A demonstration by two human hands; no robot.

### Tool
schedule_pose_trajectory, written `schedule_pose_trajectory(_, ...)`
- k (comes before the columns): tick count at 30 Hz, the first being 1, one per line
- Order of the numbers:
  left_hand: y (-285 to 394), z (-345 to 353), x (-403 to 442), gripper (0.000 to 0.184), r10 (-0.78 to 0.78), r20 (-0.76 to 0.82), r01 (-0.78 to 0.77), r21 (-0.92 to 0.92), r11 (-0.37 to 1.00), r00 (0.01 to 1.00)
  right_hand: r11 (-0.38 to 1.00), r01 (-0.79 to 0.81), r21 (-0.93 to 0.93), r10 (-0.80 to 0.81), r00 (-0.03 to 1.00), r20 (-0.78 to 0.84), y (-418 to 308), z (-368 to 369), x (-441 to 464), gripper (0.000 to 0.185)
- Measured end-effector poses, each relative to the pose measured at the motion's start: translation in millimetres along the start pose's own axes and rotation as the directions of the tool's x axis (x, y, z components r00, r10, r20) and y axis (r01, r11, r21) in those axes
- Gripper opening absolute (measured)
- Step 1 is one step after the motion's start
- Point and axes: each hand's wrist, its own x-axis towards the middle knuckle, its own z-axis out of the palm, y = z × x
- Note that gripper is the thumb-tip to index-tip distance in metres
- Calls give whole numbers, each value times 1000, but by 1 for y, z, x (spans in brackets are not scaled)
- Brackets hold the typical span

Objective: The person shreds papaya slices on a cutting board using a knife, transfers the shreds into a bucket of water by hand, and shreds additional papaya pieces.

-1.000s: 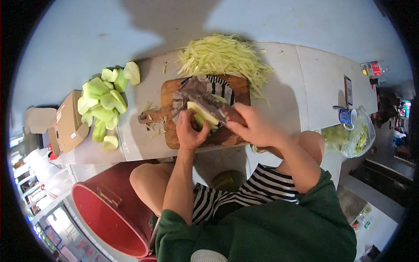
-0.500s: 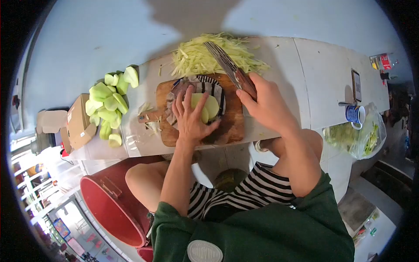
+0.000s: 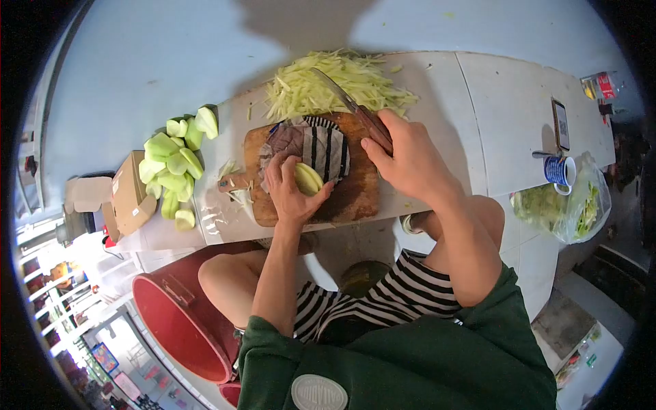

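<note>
My left hand [image 3: 292, 193] curls round a pale green vegetable piece [image 3: 309, 179], which rests on a folded cloth [image 3: 326, 152] with black and white stripes. The cloth lies on a wooden cutting board [image 3: 365, 195]. To the right, my right hand [image 3: 408, 152] is closed round the wooden handle of a knife [image 3: 350, 104]. Its blade points up and left, raised over the board's top edge and a heap of green shreds [image 3: 328, 85]. A few small shreds lie by the board's handle.
Several pale green pieces [image 3: 171, 164] are piled at the left beside an open cardboard box [image 3: 130, 195]. A red bin [image 3: 181, 328] stands below. At the right are a phone [image 3: 561, 125], a blue cup [image 3: 559, 172] and a plastic bag of greens [image 3: 581, 208].
The knife has come off the vegetable and up over the board. My left hand spread over the piece, then closed round it, and the piece now sits tilted nearer the board's lower edge.
</note>
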Motion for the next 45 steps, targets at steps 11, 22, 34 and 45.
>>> schedule_pose_trajectory(11,-11,-14,9,57,239,368,-278,56,959,898,997,-53,-63,57,996,69,-2,0,-1,29)
schedule_pose_trajectory(22,-27,-26,25,56,458,533,-545,7,838,712,995,48,-83,-49,999,-10,9,5,-3,28)
schedule_pose_trajectory(34,-6,-75,4,50,-309,403,361,-57,931,862,991,10,-135,12,987,161,8,23,-11,27)
schedule_pose_trajectory(45,-5,-66,-6,46,-351,419,411,-61,910,838,985,72,-157,-14,938,347,6,55,-36,26)
